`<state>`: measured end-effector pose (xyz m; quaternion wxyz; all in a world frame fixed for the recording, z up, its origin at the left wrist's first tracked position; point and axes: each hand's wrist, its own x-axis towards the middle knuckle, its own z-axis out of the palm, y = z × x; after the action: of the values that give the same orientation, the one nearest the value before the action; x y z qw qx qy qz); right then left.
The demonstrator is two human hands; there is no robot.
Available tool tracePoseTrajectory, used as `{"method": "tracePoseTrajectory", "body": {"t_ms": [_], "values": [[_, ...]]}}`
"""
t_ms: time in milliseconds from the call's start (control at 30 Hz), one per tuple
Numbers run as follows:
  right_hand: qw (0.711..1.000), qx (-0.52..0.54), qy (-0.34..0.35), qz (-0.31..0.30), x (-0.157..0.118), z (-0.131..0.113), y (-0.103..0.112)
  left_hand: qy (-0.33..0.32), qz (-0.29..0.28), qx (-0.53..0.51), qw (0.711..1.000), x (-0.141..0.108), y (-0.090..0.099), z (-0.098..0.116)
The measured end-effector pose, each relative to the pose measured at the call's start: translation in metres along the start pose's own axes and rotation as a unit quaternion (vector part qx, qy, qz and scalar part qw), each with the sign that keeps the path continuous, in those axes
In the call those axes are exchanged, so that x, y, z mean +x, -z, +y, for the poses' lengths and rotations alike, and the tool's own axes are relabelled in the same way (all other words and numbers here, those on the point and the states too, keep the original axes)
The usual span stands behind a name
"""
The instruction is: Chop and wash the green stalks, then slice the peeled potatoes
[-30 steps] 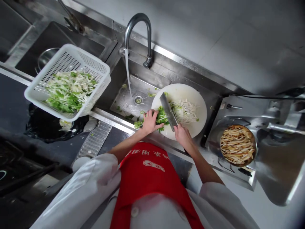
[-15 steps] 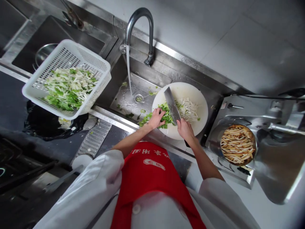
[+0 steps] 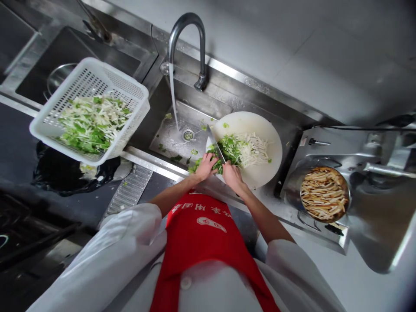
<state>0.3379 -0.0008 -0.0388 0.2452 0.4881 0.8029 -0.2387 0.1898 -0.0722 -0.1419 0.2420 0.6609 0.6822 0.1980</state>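
Observation:
My right hand is wrapped round the handle of a cleaver. Its blade stands edge-down in the leafy greens at the left side of a round white cutting board. Close beside the blade, my left hand has its fingers curled over the uncut greens, which hang past the board's left rim. To the right of the blade lie chopped green leaves and cut white stems. The cleaver's handle is mostly hidden by my fingers.
Water runs from a faucet into the sink, beside the board. At left rests a white perforated basket of cut greens and stems. To the right, a metal pot holds brown-edged strips. A black bag lies below the basket.
The cleaver and my right hand have moved left, close to my left hand. The blade has turned more upright, and more chopped leaves show to its right.

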Motion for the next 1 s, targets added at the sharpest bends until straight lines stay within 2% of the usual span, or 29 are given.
{"method": "tracePoseTrajectory", "body": {"t_ms": [133,200,267,367,433,500,600,667,733,867,933,1000], "values": [[0.999,0.022,-0.013,0.019,0.003,0.044,0.016,-0.006,-0.012,0.014,1.0,0.024,-0.003,0.019],[0.999,0.015,-0.036,0.033,-0.008,0.063,0.023,-0.015,-0.012,0.021,1.0,0.036,-0.002,0.032],[0.997,0.003,-0.059,0.047,-0.024,0.071,0.027,-0.013,0.017,0.022,1.0,0.038,0.004,0.04],[0.997,-0.016,-0.063,0.044,-0.046,0.062,0.022,0.042,0.107,0.023,0.993,0.026,0.013,0.038],[0.998,-0.021,-0.05,0.025,-0.052,0.049,0.013,0.059,0.123,0.024,0.99,0.019,0.013,0.032],[0.999,-0.016,-0.042,0.012,-0.048,0.036,0.003,0.032,0.081,0.021,0.996,0.021,0.008,0.027],[0.999,0.0,-0.042,0.013,-0.027,0.022,-0.004,-0.007,0.01,0.019,1.0,0.032,0.0,0.023],[0.999,0.006,-0.037,0.016,-0.015,0.019,-0.001,-0.021,-0.002,0.017,1.0,0.036,0.001,0.022],[0.999,0.005,-0.031,0.017,-0.013,0.021,0.006,-0.019,0.033,0.006,0.999,0.031,0.008,0.018],[0.999,-0.01,-0.03,0.034,-0.033,0.02,0.008,0.048,0.185,-0.018,0.981,0.006,0.016,0.005],[0.999,-0.015,-0.026,0.027,-0.043,0.011,0.0,0.031,0.195,-0.036,0.98,-0.005,0.009,-0.002],[1.0,-0.01,-0.023,0.01,-0.044,-0.004,-0.012,-0.005,0.172,-0.054,0.984,-0.011,-0.003,-0.008]]}}
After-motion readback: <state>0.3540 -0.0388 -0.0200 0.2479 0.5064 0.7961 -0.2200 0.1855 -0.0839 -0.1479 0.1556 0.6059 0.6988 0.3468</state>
